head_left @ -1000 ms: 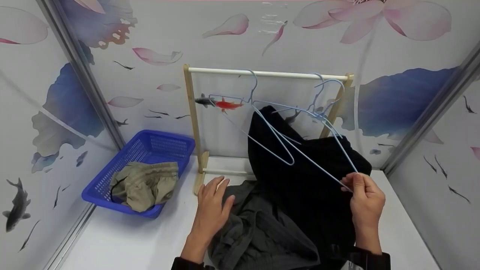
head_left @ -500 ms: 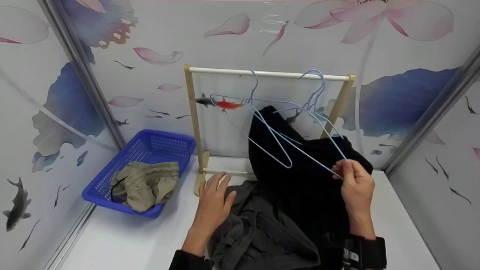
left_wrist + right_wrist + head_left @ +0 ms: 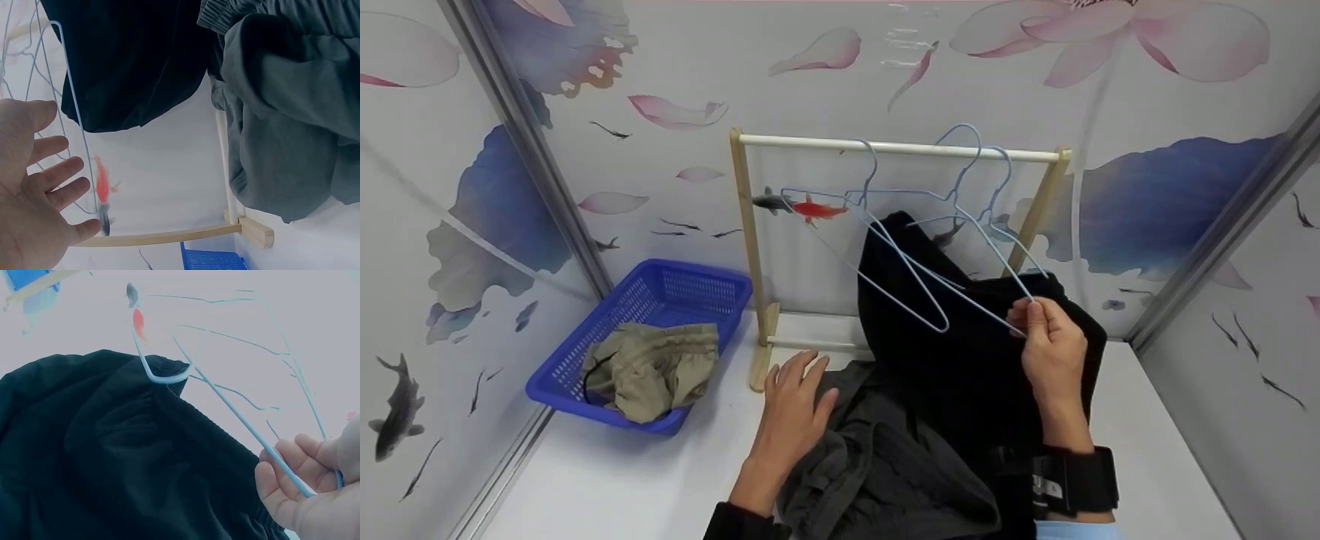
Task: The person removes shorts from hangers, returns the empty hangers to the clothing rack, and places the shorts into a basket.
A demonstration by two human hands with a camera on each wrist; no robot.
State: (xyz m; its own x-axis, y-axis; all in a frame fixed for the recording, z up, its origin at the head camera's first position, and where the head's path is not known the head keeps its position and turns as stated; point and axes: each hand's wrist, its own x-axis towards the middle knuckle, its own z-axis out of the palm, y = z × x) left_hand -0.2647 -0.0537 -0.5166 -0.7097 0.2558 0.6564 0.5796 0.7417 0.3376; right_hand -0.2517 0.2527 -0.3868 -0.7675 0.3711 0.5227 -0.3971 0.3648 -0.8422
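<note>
**On the near side of the clothes rack (image 3: 740, 202), a right hand (image 3: 1054, 356) pinches a blue wire hanger (image 3: 225, 399)**

The fingers of the right hand are curled round the hanger's lower right corner, with the sloping arm above and the bottom bar to the left of the grip. From there the wire runs left and away; its hook stands at the height of the white rail (image 3: 907, 148), but whether it rests on it cannot be told.

To the far right, a black garment (image 3: 952, 360) hangs from a right hanger (image 3: 1006, 169) hooked on the rail. A left hanger (image 3: 872, 165) hooks over the rail left of the middle, overlapped in the head view by the held one.

On the left, the left hand (image 3: 791, 424) has its fingers loosely spread and grasps nothing. A dark grey garment (image 3: 885, 465) lies bunched on the near part of the table (image 3: 585, 487), just right of this hand; the left wrist view shows it apart from the fingers, its waistband gathered.

Farther left, a blue plastic basket (image 3: 694, 281) holds a crumpled khaki garment (image 3: 656, 375) with a dark cord at its left side.
</note>
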